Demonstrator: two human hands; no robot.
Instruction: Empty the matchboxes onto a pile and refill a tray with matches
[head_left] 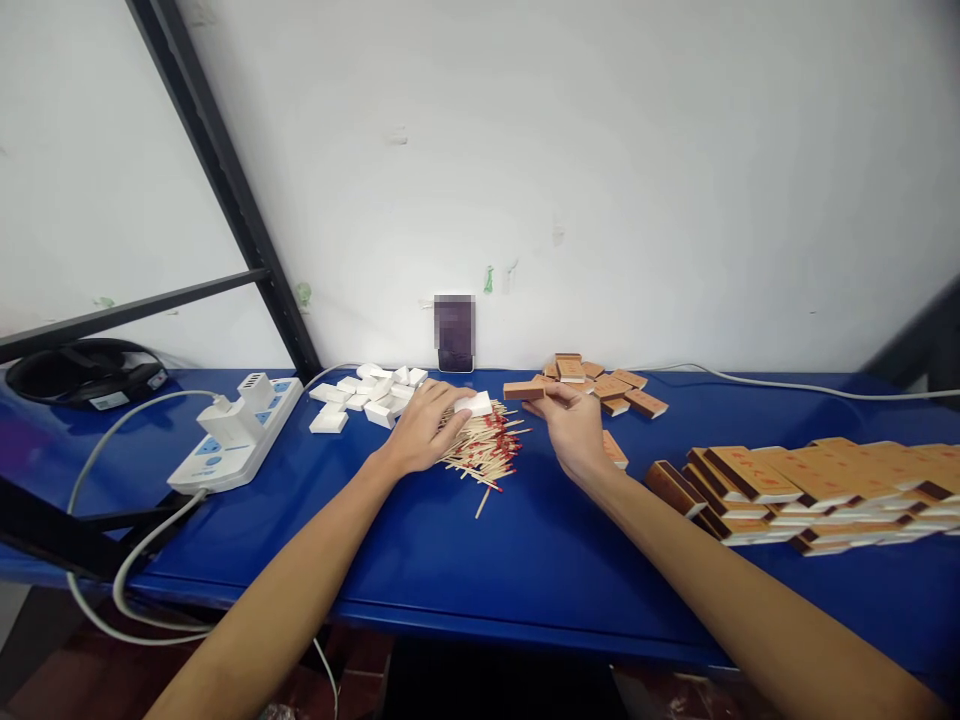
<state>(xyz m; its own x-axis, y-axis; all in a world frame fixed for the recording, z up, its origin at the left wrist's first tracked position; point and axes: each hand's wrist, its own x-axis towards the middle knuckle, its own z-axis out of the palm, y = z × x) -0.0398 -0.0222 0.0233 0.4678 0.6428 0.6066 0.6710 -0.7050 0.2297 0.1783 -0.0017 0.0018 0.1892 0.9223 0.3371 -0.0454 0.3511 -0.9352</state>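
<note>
Between the fingers of my left hand is a white matchbox tray, held just above a heap of red-tipped matches. My right hand pinches a brown matchbox sleeve, its near end facing the white tray with a small gap between them. Whether the tray has matches in it I cannot tell. Beyond my left hand lies a loose group of white trays. Past my right hand are several brown matchbox sleeves, and another sleeve lies partly behind my right wrist.
Stacked matchboxes fill the right side of the blue table. A phone leans on the wall. At left are a white power strip with cables, a black headset and a black metal frame.
</note>
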